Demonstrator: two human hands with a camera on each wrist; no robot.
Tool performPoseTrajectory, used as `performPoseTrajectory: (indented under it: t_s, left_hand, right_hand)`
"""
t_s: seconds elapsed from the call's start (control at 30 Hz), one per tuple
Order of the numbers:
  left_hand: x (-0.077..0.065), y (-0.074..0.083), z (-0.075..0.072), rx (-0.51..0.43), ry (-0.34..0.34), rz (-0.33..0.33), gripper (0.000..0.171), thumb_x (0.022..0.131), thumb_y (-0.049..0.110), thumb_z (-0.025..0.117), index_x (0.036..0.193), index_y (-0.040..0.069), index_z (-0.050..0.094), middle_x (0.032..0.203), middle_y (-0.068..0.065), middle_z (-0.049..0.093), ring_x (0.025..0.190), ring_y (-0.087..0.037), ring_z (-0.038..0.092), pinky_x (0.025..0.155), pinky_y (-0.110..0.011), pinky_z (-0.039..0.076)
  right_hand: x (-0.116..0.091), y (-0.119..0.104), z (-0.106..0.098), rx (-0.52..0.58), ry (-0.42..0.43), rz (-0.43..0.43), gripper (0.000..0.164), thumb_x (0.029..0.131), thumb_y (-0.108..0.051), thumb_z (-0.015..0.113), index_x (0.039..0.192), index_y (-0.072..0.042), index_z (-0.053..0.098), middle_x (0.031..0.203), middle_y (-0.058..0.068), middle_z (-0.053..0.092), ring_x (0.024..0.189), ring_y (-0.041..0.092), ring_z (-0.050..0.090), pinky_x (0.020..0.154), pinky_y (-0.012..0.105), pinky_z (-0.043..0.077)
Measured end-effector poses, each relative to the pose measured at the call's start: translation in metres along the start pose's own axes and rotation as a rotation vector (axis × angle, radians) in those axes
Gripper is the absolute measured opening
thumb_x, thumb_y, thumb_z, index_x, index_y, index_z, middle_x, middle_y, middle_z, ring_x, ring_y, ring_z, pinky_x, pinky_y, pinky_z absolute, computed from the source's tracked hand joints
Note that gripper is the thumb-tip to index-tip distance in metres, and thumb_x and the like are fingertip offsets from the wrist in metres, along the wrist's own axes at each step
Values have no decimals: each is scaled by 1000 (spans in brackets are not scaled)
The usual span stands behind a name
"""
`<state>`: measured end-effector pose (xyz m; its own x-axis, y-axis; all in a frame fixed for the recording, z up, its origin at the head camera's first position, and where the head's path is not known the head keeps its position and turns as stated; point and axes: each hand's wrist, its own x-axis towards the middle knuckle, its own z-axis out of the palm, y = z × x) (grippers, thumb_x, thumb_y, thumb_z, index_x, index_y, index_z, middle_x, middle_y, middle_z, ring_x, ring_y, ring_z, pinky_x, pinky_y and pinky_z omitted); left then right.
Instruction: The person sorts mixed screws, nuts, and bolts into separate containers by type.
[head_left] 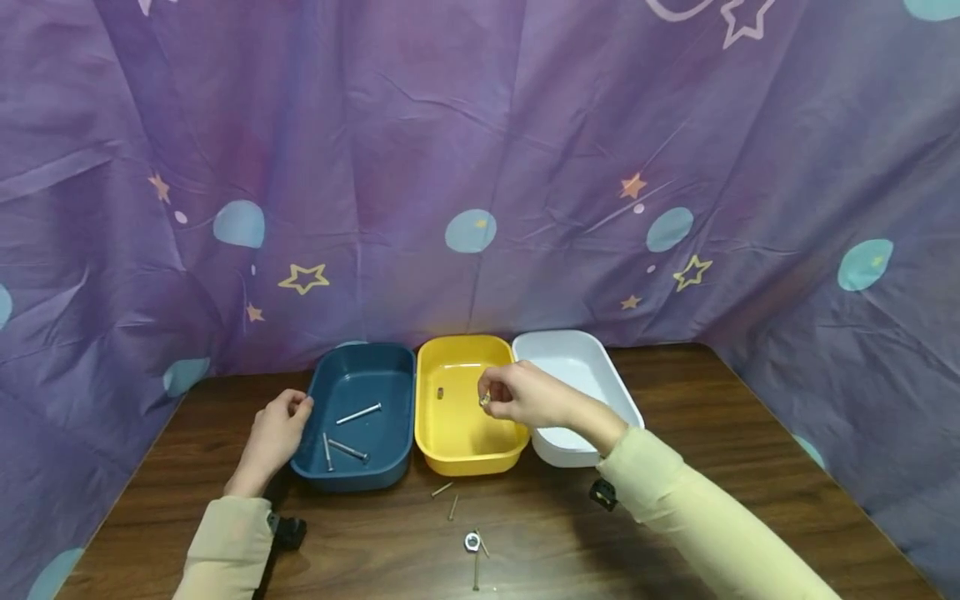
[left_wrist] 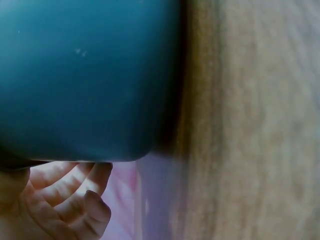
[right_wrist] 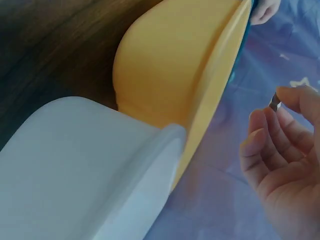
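Note:
Above the yellow tray (head_left: 472,459), my right hand (head_left: 528,396) pinches a small metal nut (right_wrist: 275,102) between thumb and fingertip. Another nut (head_left: 440,392) lies on that tray's floor toward its left side. My left hand (head_left: 273,437) grips the left rim of the dark blue tray (head_left: 386,477), fingers bent at its edge. In the left wrist view the tray's outer wall hides part of the fingers (left_wrist: 75,192). Inside the blue tray are a long bolt (head_left: 358,414) and two others near its front.
A white tray (head_left: 626,398) stands right of the yellow one, partly behind my right forearm. On the wooden table (head_left: 360,550) in front lie several thin brass-coloured screws (head_left: 442,490) and a larger silver nut (head_left: 472,542). A purple patterned cloth (head_left: 420,167) hangs behind.

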<state>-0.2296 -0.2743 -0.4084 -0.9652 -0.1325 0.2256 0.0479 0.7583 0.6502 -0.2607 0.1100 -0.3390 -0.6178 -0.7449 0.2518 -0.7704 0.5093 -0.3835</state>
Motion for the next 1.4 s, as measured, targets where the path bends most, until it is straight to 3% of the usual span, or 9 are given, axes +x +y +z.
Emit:
performPoseTrajectory:
  t_s: [0.5, 0.63, 0.97, 1.4]
  left_hand:
    - [-4, -3, -10, 13, 6, -13, 30, 102, 21, 49, 114, -5, 58, 91, -14, 61, 82, -31, 56, 71, -41, 41]
    - [-2, -3, -8, 20, 18, -8, 28, 102, 20, 50, 113, -4, 58, 89, -13, 60, 80, -30, 56, 70, -40, 41]
    - [-5, -3, 2, 0, -24, -27, 28, 102, 20, 49, 115, -3, 58, 92, -13, 62, 82, -28, 57, 70, -40, 42]
    - [0, 0, 3, -6, 12, -21, 25, 101, 21, 50, 111, 0, 60, 88, -9, 61, 80, -27, 56, 70, -40, 42]
  right_hand:
    - [42, 27, 24, -77, 103, 79, 6, 84, -9, 68, 89, -8, 66, 69, -6, 61, 62, 7, 54, 63, 25, 46]
    - [48, 34, 30, -102, 92, 98, 6, 85, -9, 68, 90, -7, 66, 71, -4, 63, 65, 8, 56, 65, 26, 47]
    - [56, 40, 42, -124, 66, 194, 7, 85, -11, 67, 91, -7, 67, 74, -2, 64, 67, 11, 58, 66, 27, 48]
    - [71, 40, 53, -172, 49, 301, 12, 87, -17, 69, 94, -6, 69, 78, 3, 67, 70, 16, 61, 68, 31, 50]
